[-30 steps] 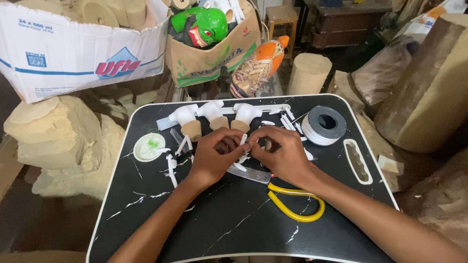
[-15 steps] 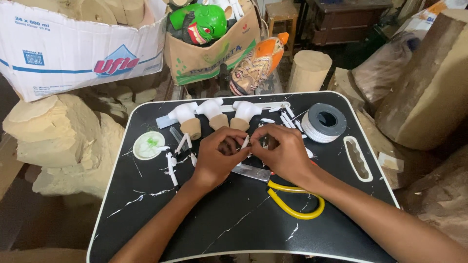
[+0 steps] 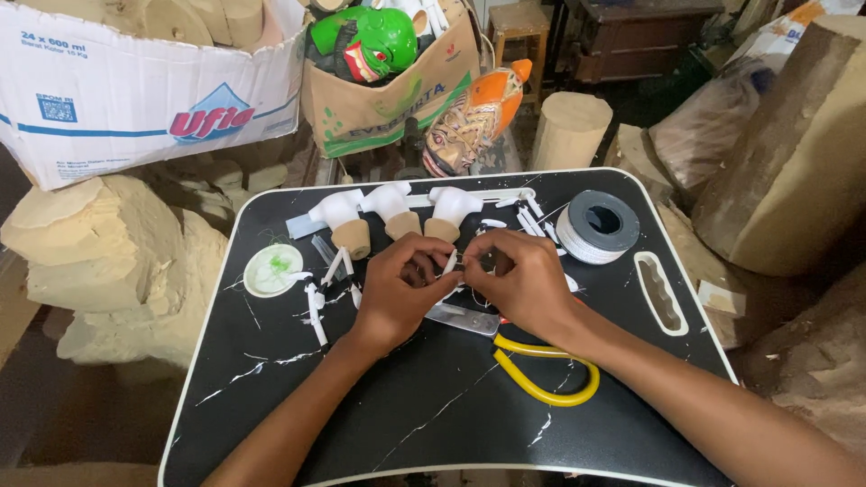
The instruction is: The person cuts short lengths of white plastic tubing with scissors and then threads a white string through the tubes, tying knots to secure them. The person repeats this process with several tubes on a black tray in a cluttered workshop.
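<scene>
Head view, hands together, left hand [image 3: 397, 293] and right hand [image 3: 519, 280] pinching small white piece [image 3: 449, 262], yellow-handled scissors [image 3: 541, 374] beneath, tape roll [image 3: 597, 225] nearby.

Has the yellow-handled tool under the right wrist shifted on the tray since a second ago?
No. The yellow-handled tool lies in the same spot below the tape roll, beside the tray's slot.
</scene>
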